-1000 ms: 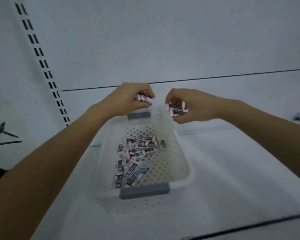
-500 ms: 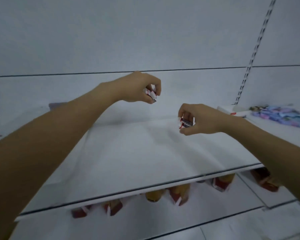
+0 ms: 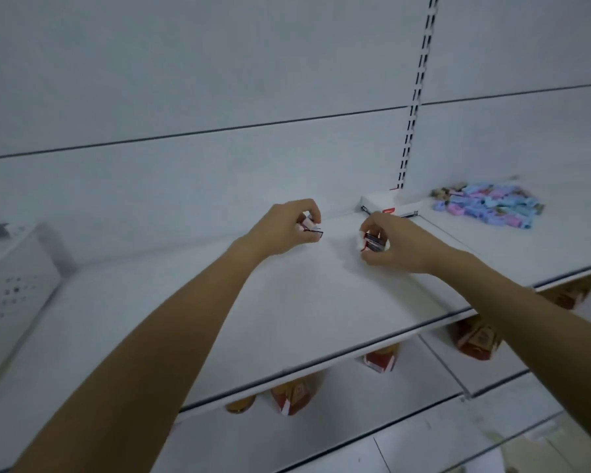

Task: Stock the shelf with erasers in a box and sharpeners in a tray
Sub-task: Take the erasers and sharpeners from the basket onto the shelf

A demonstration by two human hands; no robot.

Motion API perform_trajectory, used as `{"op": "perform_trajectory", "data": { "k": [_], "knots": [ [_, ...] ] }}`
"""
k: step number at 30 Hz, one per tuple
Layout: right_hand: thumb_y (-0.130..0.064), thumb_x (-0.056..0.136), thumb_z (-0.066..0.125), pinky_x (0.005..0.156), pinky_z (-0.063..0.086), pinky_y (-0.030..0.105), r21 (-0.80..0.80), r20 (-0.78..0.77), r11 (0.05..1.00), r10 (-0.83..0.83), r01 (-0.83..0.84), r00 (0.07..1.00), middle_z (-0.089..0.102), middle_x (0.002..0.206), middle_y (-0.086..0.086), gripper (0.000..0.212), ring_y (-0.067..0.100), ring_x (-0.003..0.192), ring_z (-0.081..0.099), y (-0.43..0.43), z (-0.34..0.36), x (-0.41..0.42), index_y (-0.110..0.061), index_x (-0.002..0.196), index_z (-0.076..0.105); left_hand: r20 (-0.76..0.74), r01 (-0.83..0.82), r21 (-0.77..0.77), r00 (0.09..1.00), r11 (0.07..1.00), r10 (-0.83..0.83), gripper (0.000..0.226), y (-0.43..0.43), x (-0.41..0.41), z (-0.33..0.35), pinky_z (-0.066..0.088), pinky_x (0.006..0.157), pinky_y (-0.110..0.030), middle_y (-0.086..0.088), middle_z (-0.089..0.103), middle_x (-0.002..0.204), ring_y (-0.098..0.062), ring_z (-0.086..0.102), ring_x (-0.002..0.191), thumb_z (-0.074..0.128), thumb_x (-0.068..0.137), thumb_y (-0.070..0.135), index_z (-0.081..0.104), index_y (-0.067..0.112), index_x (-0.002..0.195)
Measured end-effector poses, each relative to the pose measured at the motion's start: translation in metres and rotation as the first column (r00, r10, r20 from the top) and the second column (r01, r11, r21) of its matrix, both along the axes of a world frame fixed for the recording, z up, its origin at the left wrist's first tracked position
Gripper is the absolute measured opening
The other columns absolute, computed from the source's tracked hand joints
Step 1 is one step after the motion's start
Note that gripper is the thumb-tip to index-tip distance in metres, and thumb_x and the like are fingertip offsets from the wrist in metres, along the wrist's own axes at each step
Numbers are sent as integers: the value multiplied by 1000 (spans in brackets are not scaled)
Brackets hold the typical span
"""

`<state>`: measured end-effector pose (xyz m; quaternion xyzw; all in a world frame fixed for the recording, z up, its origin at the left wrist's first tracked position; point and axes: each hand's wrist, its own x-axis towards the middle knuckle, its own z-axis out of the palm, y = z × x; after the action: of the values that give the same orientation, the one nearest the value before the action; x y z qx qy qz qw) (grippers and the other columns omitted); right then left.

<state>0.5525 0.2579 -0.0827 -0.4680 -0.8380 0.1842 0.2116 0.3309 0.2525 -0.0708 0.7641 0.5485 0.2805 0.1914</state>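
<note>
My left hand (image 3: 284, 227) grips a few white erasers (image 3: 309, 227) with dark and red sleeves, held above the white shelf (image 3: 219, 302). My right hand (image 3: 393, 244) grips more erasers (image 3: 374, 243) just to the right, low over the shelf. A white box (image 3: 386, 204) lies at the back of the shelf, just beyond my right hand. A heap of blue and purple sharpeners (image 3: 485, 208) lies loose on the neighbouring shelf to the right. The perforated white basket (image 3: 11, 281) stands at the far left; its inside is hidden.
A slotted upright (image 3: 417, 97) divides the two shelf bays. On the lower shelf stand red and orange packets (image 3: 478, 339) and bottles (image 3: 294, 394). The white back wall rises behind the shelf.
The view has swung right from the basket to the shelf. Both hands, still gripping erasers, have travelled toward the white box at the back, and the basket now sits at the far left.
</note>
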Motion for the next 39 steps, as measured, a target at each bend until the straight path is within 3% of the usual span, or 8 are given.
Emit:
{"op": "perform_trajectory", "data": {
  "k": [3, 9, 12, 19, 22, 26, 32, 39],
  "knots": [
    [-17, 77, 66, 62, 38, 19, 36, -60, 999, -39, 41, 997, 52, 82, -10, 25, 14, 78, 51, 22, -10, -7, -18, 98, 53, 64, -11, 43, 998, 999, 8, 23, 25, 13, -17, 35, 58, -10, 7, 55, 78, -8, 46, 65, 72, 75, 12, 52, 21, 82],
    [-22, 79, 62, 86, 40, 30, 70, 85, 994, 73, -79, 994, 55, 108, 5, 36, 19, 103, 48, 68, -25, -21, -17, 113, 53, 236, 4, 27, 972, 1000, -11, 34, 49, 15, -50, 41, 68, -15, 0, 55, 91, -5, 50, 71, 77, 72, 10, 53, 15, 96],
    [-28, 80, 56, 88, 33, 22, 77, 68, 986, 146, -151, 987, 52, 114, 3, 46, 12, 106, 44, 73, -34, -24, -13, 123, 49, 185, -19, 39, 983, 999, 12, 46, 49, 10, -55, 40, 72, -3, 2, 49, 102, 3, 53, 79, 77, 73, 13, 55, 9, 113],
    [-14, 84, 60, 91, 25, 2, 220, -79, 955, 219, -197, 973, 52, 118, 4, 32, 12, 109, 44, 71, -42, -21, -10, 116, 61, 110, -114, 106, 989, 988, 102, 19, 49, 12, -57, 35, 77, 0, -3, 46, 105, -15, 53, 87, 58, 89, 15, 64, 8, 105],
    [-25, 87, 51, 93, 24, 12, 262, 25, 937, 234, -232, 972, 56, 121, 7, 41, 24, 113, 47, 74, -47, -25, -10, 125, 56, 110, -165, 133, 982, 977, 151, 17, 48, 13, -57, 37, 75, -3, -6, 53, 104, -15, 56, 85, 61, 87, 16, 65, 9, 103],
    [-31, 94, 46, 107, 22, 28, 160, 144, 962, 199, -221, 969, 38, 144, 3, 56, 23, 131, 30, 79, -49, -26, -12, 143, 28, 75, -173, 184, 984, 968, 161, 30, 46, 13, -59, 35, 81, -2, -9, 57, 108, -14, 56, 90, 66, 83, 25, 63, 8, 107],
    [-33, 91, 51, 111, 19, 33, 163, 74, 962, 208, -218, 975, 29, 148, 9, 54, 26, 136, 23, 76, -48, -24, -18, 140, 35, -160, -182, 155, 965, 971, 206, 79, 37, 18, -62, 27, 96, -14, 1, 50, 132, -14, 45, 120, 36, 69, 68, 50, 18, 129],
    [-35, 93, 46, 107, 19, 30, 148, 111, 960, 224, -239, 968, 25, 150, 6, 48, 25, 136, 21, 80, -48, -23, -21, 139, 37, -156, -271, 146, 943, 951, 292, 55, 32, 22, -57, 33, 95, -21, 0, 52, 126, -15, 46, 116, 57, 86, 45, 45, 17, 132]
  ]
}}
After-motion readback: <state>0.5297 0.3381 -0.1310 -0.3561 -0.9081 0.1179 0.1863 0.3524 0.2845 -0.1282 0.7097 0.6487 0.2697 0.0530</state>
